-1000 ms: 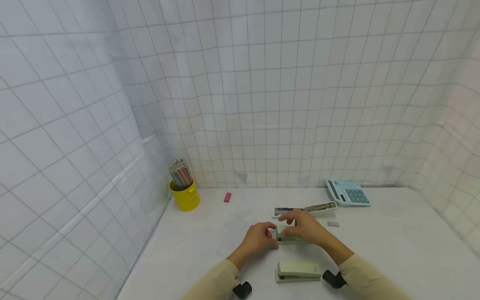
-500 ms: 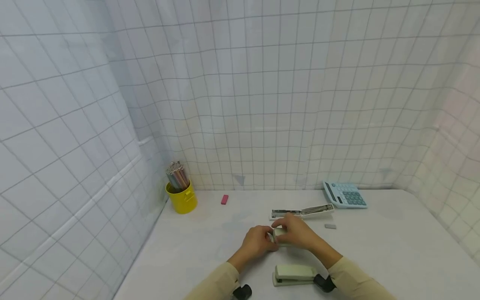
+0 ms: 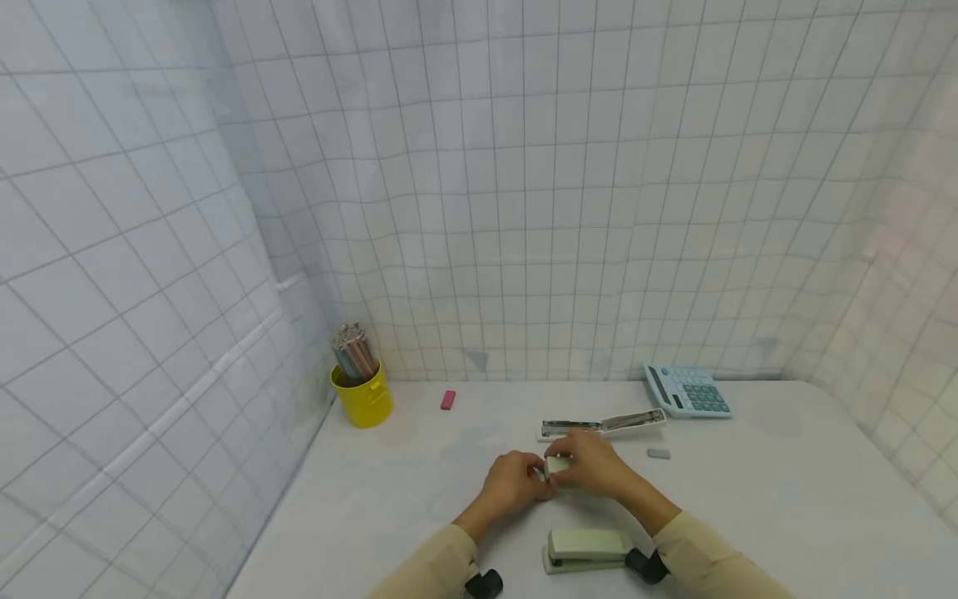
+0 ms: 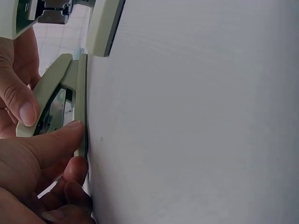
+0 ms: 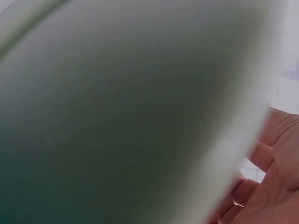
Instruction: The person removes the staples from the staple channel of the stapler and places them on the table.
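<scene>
A pale green stapler (image 4: 80,93) lies on the table between both hands, its top arm tilted up from the base in the left wrist view. My left hand (image 3: 512,482) pinches the base near the front end, thumb along its side. From the other side, my right hand (image 3: 595,467) grips the top arm, thumb near its tip; in the head view it hides most of the stapler. A second pale green stapler (image 3: 589,545) lies closer to me, beside the right wrist. Something pale green and blurred (image 5: 131,116) fills most of the right wrist view, the right fingers partly showing behind it.
Behind the hands lies an opened white stapler (image 3: 636,420), with a small grey block (image 3: 659,453) to its right. A light blue calculator (image 3: 688,391) sits at the back right. A yellow cup (image 3: 368,405) of pencils and a pink eraser (image 3: 447,400) are at the back left.
My right hand has moved left along the stapler and gripped the front of its top arm. The left hand stays at the front end. The head view has shifted slightly.
</scene>
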A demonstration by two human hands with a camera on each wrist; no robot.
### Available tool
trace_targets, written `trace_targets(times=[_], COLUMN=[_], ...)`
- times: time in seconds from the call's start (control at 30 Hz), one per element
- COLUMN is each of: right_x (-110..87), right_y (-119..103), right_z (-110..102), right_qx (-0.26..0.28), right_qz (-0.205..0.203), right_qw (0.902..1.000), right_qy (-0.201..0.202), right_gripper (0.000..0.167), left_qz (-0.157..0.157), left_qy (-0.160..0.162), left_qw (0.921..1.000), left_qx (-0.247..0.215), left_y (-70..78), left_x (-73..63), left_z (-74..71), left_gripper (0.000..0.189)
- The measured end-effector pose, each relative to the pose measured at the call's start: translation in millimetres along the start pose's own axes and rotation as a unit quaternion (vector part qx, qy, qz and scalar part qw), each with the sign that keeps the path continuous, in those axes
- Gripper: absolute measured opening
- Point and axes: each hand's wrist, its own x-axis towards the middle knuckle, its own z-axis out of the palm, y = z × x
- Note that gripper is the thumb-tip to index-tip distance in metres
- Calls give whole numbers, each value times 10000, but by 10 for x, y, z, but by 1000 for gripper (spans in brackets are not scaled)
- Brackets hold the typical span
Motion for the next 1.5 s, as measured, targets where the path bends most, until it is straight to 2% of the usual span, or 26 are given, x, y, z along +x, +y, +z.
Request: trace_targets(times=[0.1,0.33,0.5,0.67,0.77,0.9,1.13,1.5], right_x=[-3,-19,-84,-179,-235,-278,-331,-447], right_y=[19,60,82,67,88,173,295,444], right_z=[-9,-131,-264,-430,-516,-576,-622,-691], right_qx=[222,659,912,1261,1432,1489,1598,1852], right_qz=[5,-250,-77,135,127,74,281,313], right_qw=[9997,9975,9958,9919,9896,9888,9867,9821], right_qy=[-100,-53,-88,-44,-58,-6,109,172], right_gripper=[31,29,37,41,42,42,41,44], left_qz=[-35,-192,-349,-400,-385,-404,-606,-563], left_qy=[-26,0,-103,-94,-126,-155,-227,-205], left_qw=[10000,9998,9991,9988,9988,9985,9975,9977], left_qx=[68,95,222,275,288,323,271,325], left_y=[9,31,47,70,81,92,115,106], left_x=[-10,-2,-20,-35,-30,-10,-16,-8], left_z=[7,-4,-45,-91,-91,-76,-73,-74], left_gripper=[16,21,21,21,21,22,22,22])
